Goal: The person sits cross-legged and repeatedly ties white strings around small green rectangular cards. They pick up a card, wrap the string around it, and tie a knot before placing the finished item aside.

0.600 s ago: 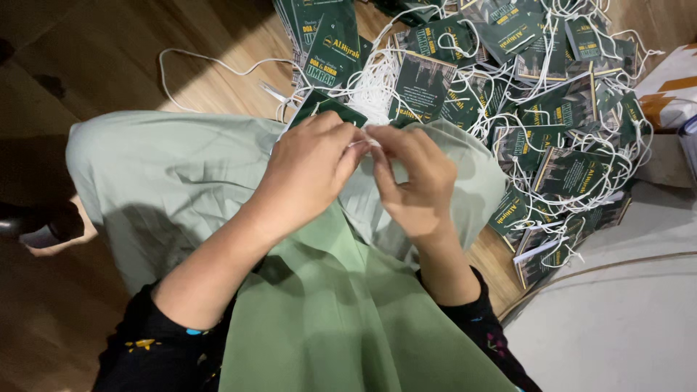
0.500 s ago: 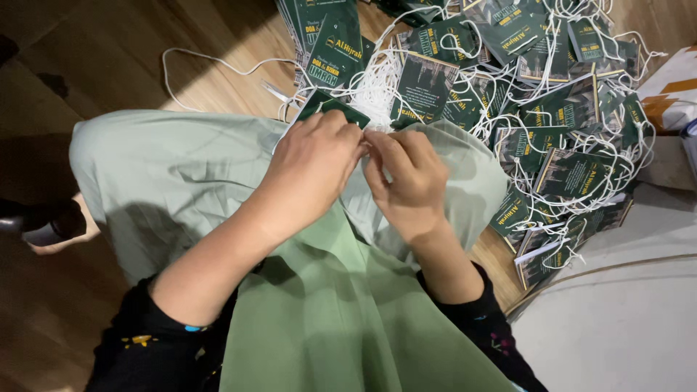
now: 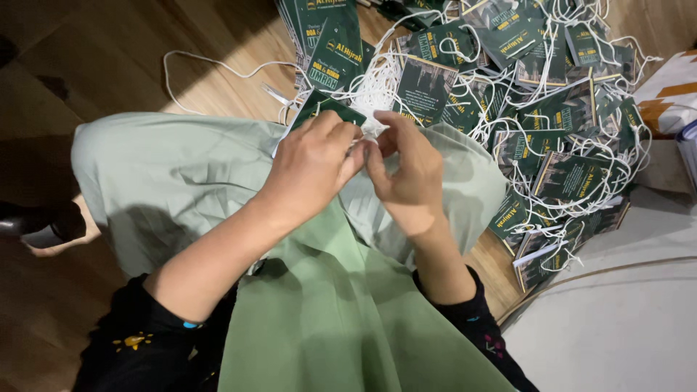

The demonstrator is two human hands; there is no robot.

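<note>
Down below everything runs the wooden floor [image 3: 109, 65], brown planks taking up the upper left. Across it, filling the middle, spreads the pale green cloth [image 3: 181, 181] over the person's lap, with a deeper green fold running down toward the bottom edge. At the lower right sits a grey-white mat [image 3: 624, 319], and a patterned cushion corner [image 3: 675, 94] peeks in at the right edge.

Up top and to the right, a big heap of dark green booklets [image 3: 552, 152] sprawls on the floor, each one looped with white cord [image 3: 218, 65], the cords tangled all over the pile, one strand trailing out to the left across the planks.

Now the hands, meeting right at the centre over the lap. The left hand [image 3: 312, 170] is curled, fingers folded in and pressed against the near corner of one dark green booklet [image 3: 323, 109], which lies at the far edge of the cloth, just in front of the heap. The right hand [image 3: 410, 174] faces it, fingertips touching the left's, thumb and forefinger drawn together on a bit of white cord between the two hands. Exactly how much cord is pinched, I cannot tell; the fingers hide it.

Black sleeves with small coloured marks [image 3: 138, 341] show at both forearms, bottom of frame.
</note>
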